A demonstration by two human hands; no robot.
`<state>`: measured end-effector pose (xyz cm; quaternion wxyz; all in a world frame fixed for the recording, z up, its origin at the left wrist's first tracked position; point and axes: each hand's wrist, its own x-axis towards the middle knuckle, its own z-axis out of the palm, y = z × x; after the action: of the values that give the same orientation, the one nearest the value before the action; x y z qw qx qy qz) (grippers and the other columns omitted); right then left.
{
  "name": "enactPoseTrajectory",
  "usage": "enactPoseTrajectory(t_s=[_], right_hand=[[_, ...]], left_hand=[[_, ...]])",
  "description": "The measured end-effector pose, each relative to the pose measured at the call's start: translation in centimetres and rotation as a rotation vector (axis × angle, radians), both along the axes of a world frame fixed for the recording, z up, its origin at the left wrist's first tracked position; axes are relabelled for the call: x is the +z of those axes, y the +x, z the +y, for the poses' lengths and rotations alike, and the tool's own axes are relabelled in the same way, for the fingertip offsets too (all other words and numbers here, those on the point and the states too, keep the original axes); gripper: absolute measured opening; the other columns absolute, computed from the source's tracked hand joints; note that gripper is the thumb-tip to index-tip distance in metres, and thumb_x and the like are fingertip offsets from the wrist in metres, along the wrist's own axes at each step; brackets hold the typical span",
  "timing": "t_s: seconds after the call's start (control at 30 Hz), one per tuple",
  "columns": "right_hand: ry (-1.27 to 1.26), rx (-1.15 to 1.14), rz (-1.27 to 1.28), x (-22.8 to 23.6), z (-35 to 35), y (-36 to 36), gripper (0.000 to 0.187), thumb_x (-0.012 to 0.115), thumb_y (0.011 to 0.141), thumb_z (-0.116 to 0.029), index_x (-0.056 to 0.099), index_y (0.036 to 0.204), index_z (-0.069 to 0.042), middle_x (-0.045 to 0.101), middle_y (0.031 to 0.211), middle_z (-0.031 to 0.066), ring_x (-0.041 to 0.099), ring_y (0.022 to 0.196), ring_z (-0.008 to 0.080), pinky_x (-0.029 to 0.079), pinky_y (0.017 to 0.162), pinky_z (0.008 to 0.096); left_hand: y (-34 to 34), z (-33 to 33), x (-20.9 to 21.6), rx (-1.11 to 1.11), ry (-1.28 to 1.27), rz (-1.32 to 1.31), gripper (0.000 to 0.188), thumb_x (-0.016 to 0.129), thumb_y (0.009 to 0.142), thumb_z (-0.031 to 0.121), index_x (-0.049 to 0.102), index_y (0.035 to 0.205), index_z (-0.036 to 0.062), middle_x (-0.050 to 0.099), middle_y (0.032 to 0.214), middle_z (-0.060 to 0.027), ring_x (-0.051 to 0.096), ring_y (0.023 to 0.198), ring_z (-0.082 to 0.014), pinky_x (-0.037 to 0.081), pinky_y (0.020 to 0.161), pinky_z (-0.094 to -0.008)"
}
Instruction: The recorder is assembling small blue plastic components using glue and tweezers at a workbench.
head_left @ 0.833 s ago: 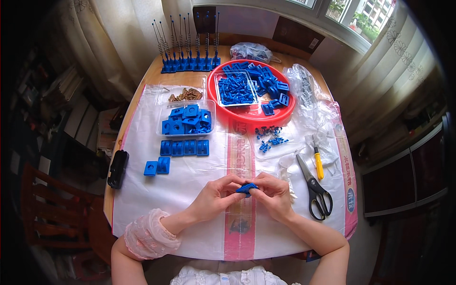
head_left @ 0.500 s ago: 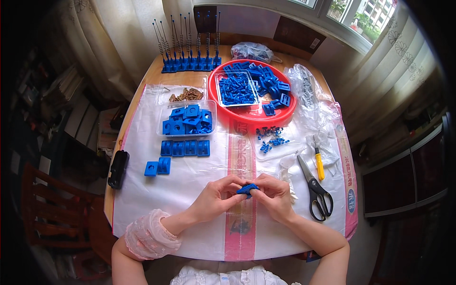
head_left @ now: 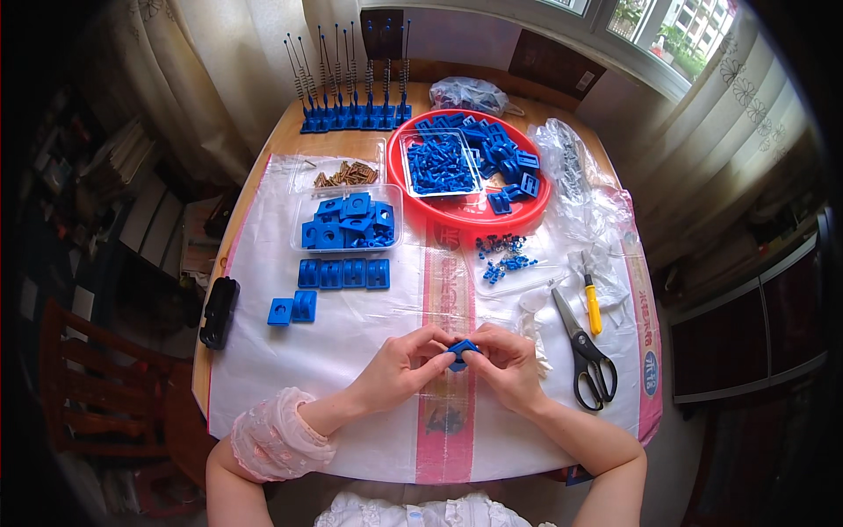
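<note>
Between both hands, over the pink stripe of the table sheet, is a small blue plastic part [head_left: 462, 353]. The fingertips of my left hand [head_left: 406, 364] pinch its left side. My right hand [head_left: 505, 364] grips its right side, thumb towards me. Fingers cover much of the part, so its full shape is hidden. To the left lie two loose blue square pieces [head_left: 304, 306], with a row of several blue blocks [head_left: 342, 274] just behind. A clear tub [head_left: 397, 239] behind that row holds blue square plates with round holes.
A red round tray [head_left: 474, 220] carries blue parts and a clear box of small blue pieces. Brass-coloured pins [head_left: 349, 174] lie left of it. Scissors [head_left: 587, 351] and a yellow-handled tool [head_left: 592, 306] lie right. Blue bases with springs [head_left: 356, 116] stand at the back; a black case [head_left: 219, 314] sits at the left edge.
The blue part has turned slightly between my fingertips, so its top face shows differently. Both hands stay in nearly the same place.
</note>
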<state>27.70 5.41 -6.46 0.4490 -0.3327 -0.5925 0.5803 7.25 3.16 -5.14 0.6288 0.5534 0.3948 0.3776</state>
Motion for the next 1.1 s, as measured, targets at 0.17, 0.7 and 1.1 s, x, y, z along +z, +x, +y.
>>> enactPoseTrajectory(t_s=[0.17,0.7,1.1], right_hand=[[-0.115,-0.004,0.010,0.8,-0.3,-0.1,0.027,0.066,0.086,0.004,0.067,0.112,0.003,0.062,0.093,0.0040,0.055,0.080,0.0048,0.043,0.064,0.0190],[-0.112,-0.006,0.025,0.6,-0.2,0.4,0.017,0.063,0.091,0.000,0.064,0.108,0.002,0.065,0.096,0.0025,0.063,0.089,0.0068,0.051,0.077,0.0219],[-0.086,-0.003,-0.014,-0.1,-0.1,0.2,0.016,0.065,0.090,-0.001,0.064,0.106,0.001,0.061,0.085,-0.0023,0.055,0.076,0.0020,0.043,0.066,0.0186]], left_hand=[[0.0,0.2,0.0,0.035,-0.015,-0.105,0.019,0.057,0.099,0.013,0.059,0.116,0.0044,0.068,0.097,-0.0025,0.061,0.084,-0.0067,0.051,0.075,-0.0233],[0.0,0.3,-0.8,0.026,-0.031,-0.097,0.021,0.060,0.096,0.006,0.059,0.116,0.0010,0.066,0.109,-0.0046,0.063,0.102,-0.0111,0.051,0.088,-0.0267],[0.1,0.2,-0.1,0.100,0.005,-0.030,0.018,0.061,0.096,0.006,0.059,0.113,0.0034,0.066,0.104,-0.0042,0.064,0.096,-0.0093,0.051,0.084,-0.0243]])
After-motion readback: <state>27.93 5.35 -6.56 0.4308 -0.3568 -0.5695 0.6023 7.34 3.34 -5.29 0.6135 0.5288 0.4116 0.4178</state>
